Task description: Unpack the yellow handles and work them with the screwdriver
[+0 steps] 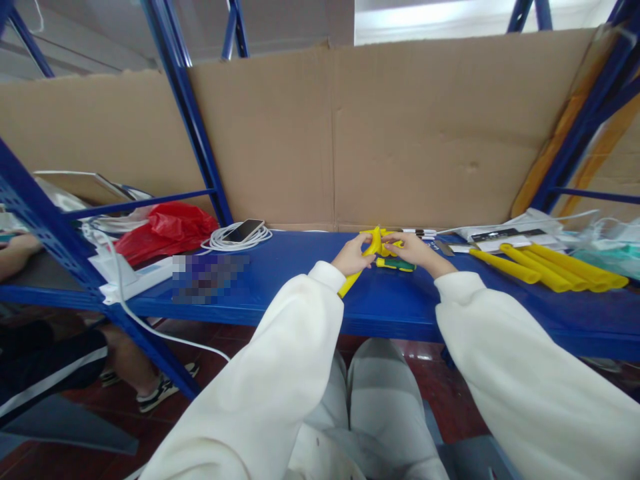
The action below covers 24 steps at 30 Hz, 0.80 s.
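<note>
Above the blue shelf top, my left hand (354, 255) is closed round a yellow plastic piece (373, 245) with a curved upper end. A yellow tube-like handle (350, 285) sticks out below that hand, toward me. My right hand (409, 249) meets it from the other side, its fingers pinched on a small yellow part (393, 248). The fingers partly hide where the yellow pieces meet, and I cannot tell whether they are joined. Just under my hands lies a green and yellow tool handle (396, 265), its kind unclear.
Several yellow tubes (545, 267) lie to the right, near white packaging (525, 227). A phone (244, 231) rests on a coiled white cable (220, 241) at left, beside a red plastic bag (170, 230). Cardboard (400, 133) walls the back. Another person's hand (23, 247) shows far left.
</note>
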Available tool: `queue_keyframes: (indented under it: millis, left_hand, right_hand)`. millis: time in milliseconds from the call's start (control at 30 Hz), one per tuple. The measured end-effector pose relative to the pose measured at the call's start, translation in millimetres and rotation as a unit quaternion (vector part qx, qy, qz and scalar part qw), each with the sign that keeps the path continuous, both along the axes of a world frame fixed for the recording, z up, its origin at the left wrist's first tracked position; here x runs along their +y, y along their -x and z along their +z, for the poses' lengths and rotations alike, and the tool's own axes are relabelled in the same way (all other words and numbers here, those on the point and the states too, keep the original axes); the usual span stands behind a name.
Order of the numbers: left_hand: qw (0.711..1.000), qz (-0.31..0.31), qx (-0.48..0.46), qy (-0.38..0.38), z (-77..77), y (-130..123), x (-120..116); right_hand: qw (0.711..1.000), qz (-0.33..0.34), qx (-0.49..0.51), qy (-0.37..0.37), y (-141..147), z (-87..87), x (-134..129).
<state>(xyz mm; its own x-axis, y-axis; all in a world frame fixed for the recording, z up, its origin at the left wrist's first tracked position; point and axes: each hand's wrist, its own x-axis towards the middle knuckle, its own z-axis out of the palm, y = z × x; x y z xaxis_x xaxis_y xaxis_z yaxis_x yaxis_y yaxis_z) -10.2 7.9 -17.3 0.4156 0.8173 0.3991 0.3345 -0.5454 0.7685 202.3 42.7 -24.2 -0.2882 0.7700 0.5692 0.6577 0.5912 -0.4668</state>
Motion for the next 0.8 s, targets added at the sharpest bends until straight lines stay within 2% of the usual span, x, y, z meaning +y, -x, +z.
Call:
queue_keyframes:
  millis: [267, 533, 667, 800]
  left_hand:
    - [0.997, -0.058, -0.044, 0.012, -8.9, -0.4, 10.6]
    - [0.996, -0.059, -0.056, 0.024, -8.9, -2.3, 8.8]
    - [0.998, -0.033, -0.045, 0.018, -7.3, 0.0, 7.9]
    - [0.999, -0.016, -0.043, 0.017, -4.8, 2.5, 7.2]
  right_hand:
    - [0.997, 0.052, 0.049, 0.013, -6.6, -4.8, 7.4]
    - [0.999, 0.029, 0.033, 0.009, -3.8, -5.4, 6.0]
    - [0.998, -0.025, 0.056, -0.009, -7.2, -2.9, 7.5]
    - [0.984, -0.134, 0.111, -0.024, -25.5, 1.5, 13.1]
